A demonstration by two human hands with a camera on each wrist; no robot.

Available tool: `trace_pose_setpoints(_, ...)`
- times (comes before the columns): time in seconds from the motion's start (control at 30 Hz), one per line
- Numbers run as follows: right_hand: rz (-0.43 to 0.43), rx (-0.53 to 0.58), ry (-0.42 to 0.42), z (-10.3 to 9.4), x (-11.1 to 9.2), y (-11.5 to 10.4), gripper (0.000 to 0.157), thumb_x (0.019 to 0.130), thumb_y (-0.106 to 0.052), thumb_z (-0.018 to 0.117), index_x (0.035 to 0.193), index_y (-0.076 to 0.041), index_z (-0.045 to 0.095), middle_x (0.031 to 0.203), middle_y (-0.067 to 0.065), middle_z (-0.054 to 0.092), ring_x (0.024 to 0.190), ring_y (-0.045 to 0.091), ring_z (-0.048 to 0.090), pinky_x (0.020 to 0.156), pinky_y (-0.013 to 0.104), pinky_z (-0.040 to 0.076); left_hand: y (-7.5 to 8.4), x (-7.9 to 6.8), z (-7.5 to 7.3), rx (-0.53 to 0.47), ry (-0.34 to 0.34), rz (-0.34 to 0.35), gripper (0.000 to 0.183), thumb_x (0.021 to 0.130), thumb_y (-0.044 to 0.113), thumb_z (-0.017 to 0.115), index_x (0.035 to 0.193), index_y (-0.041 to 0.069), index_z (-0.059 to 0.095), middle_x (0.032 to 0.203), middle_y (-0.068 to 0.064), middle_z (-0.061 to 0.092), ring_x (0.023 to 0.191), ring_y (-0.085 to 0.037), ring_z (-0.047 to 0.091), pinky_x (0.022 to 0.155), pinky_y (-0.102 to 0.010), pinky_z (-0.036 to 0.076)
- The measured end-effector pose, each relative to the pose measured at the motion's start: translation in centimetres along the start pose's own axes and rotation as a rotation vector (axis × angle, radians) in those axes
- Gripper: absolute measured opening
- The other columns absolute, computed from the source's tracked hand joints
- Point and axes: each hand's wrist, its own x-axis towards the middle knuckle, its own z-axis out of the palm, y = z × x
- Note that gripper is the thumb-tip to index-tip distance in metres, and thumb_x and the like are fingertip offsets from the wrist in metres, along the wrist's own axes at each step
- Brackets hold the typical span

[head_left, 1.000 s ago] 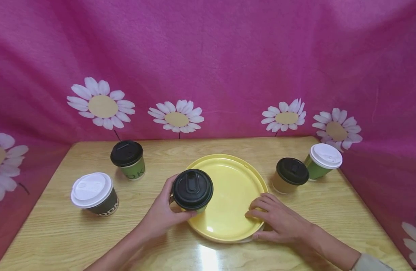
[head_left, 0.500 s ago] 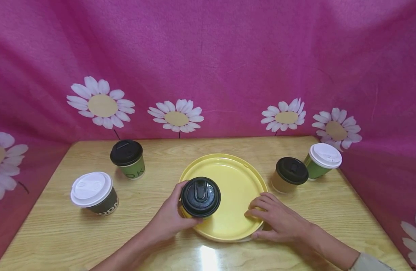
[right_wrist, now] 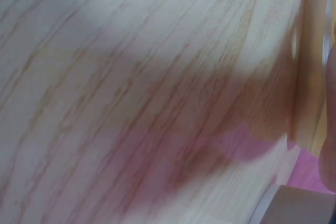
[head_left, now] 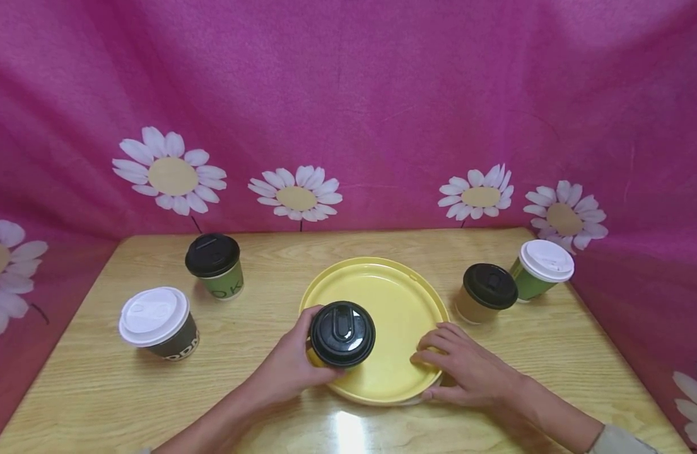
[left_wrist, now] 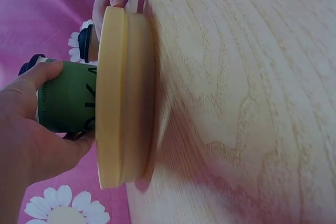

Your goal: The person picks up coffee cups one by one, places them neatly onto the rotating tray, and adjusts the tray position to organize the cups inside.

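Note:
Over the left front part of the round yellow tray [head_left: 390,296], my left hand [head_left: 291,362] grips a green paper coffee cup [left_wrist: 73,95] by its side, upright under a black lid [head_left: 342,334]. In the left wrist view, the cup's lower end meets the edge of the tray's rim [left_wrist: 111,108], and thumb and fingers wrap the cup from both sides. My right hand [head_left: 467,366] holds the tray's right rim, fingers bent over the inside edge and thumb low on the outside. Only a sliver of that hand shows in the right wrist view.
On the left of the wooden table [head_left: 257,265] stand a dark cup with white lid [head_left: 155,315] and a green cup with black lid [head_left: 213,258]. To the right are a brown cup with black lid [head_left: 487,290] and a green cup with white lid [head_left: 544,265]. Pink flowered cloth [head_left: 382,113] hangs behind.
My left hand has carried the cup rightward and slightly toward me, from the tray's left edge to further over it. The right hand keeps its place on the rim.

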Motion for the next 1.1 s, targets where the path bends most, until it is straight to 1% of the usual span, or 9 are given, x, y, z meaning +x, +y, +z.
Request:
trace_pose_setpoints(0.17, -0.007, -0.001, 0.005, 0.04, -0.01, 0.04, 0.048, 0.077, -0.054, 0.064, 0.111, -0.021, 0.06, 0.108, -0.007, 0.051, 0.105, 0.018, 0.044, 0.097, 0.04, 0.026, 0.16, -0.13, -0.03, 0.048, -0.017, -0.007, 0.087, 0.062, 0.013, 0.084, 0.133, 0.018, 0.033, 0.127, 0.002, 0.049, 0.122, -0.017, 0.041, 0.105, -0.044, 0.027)
trace_pose_setpoints(0.27, -0.01, -0.001, 0.009, 0.04, 0.0, 0.04, 0.048, 0.077, -0.054, 0.064, 0.111, -0.021, 0.06, 0.108, -0.007, 0.051, 0.105, 0.018, 0.044, 0.097, 0.042, 0.027, 0.14, -0.05, -0.05, 0.044, -0.03, -0.012, 0.087, 0.062, 0.014, 0.084, 0.132, 0.019, 0.033, 0.127, 0.004, 0.049, 0.121, -0.015, 0.041, 0.105, -0.042, 0.028)
trace_pose_setpoints(0.53, 0.001, -0.003, 0.003, 0.01, 0.0, 0.0, 0.048, 0.077, -0.055, 0.064, 0.111, -0.021, 0.06, 0.108, -0.008, 0.051, 0.105, 0.018, 0.044, 0.099, 0.04, 0.025, 0.01, 0.31, -0.01, 0.06, -0.039, -0.029, 0.087, 0.063, 0.02, 0.084, 0.133, 0.02, 0.031, 0.128, 0.004, 0.048, 0.121, -0.016, 0.041, 0.103, -0.042, 0.03)
trace_pose_setpoints(0.7, 0.006, -0.001, -0.005, 0.07, 0.01, -0.02, 0.048, 0.077, -0.055, 0.063, 0.111, -0.022, 0.06, 0.109, -0.008, 0.05, 0.106, 0.018, 0.044, 0.099, 0.04, 0.025, -0.11, 0.4, 0.09, 0.059, -0.038, -0.023, 0.088, 0.063, 0.019, 0.084, 0.133, 0.021, 0.031, 0.127, 0.006, 0.048, 0.121, -0.014, 0.041, 0.103, -0.041, 0.03)
trace_pose_setpoints(0.8, 0.005, -0.002, -0.005, 0.12, 0.0, -0.02, 0.048, 0.077, -0.055, 0.063, 0.111, -0.022, 0.06, 0.109, -0.008, 0.05, 0.106, 0.018, 0.044, 0.099, 0.041, 0.025, -0.15, 0.34, 0.11, 0.068, -0.034, -0.018, 0.093, 0.063, 0.018, 0.084, 0.137, 0.021, 0.028, 0.129, 0.004, 0.046, 0.121, -0.016, 0.041, 0.103, -0.041, 0.03)
trace_pose_setpoints(0.93, 0.003, -0.001, -0.001, 0.15, -0.02, 0.0, 0.049, 0.077, -0.055, 0.063, 0.111, -0.021, 0.06, 0.109, -0.008, 0.05, 0.106, 0.019, 0.044, 0.098, 0.04, 0.025, -0.09, 0.14, 0.05, 0.089, -0.026, -0.014, 0.105, 0.062, 0.019, 0.084, 0.143, 0.024, 0.018, 0.134, -0.004, 0.042, 0.121, -0.024, 0.042, 0.102, -0.044, 0.031)
trace_pose_setpoints(1.03, 0.0, 0.0, 0.002, 0.12, 0.0, 0.02, 0.049, 0.077, -0.055, 0.063, 0.111, -0.02, 0.06, 0.109, -0.007, 0.051, 0.106, 0.019, 0.044, 0.098, 0.04, 0.026, 0.05, 0.0, -0.03, 0.111, -0.024, -0.016, 0.11, 0.062, 0.021, 0.085, 0.145, 0.03, 0.013, 0.138, -0.003, 0.037, 0.124, -0.023, 0.038, 0.103, -0.043, 0.031)
trace_pose_setpoints(1.1, 0.0, 0.0, 0.002, 0.08, 0.03, 0.01, 0.049, 0.077, -0.055, 0.063, 0.111, -0.02, 0.06, 0.109, -0.007, 0.051, 0.105, 0.019, 0.044, 0.098, 0.041, 0.026, 0.2, -0.15, -0.06, 0.142, -0.019, -0.01, 0.112, 0.061, 0.025, 0.086, 0.145, 0.031, 0.012, 0.141, 0.0, 0.032, 0.127, -0.018, 0.033, 0.104, -0.041, 0.029)
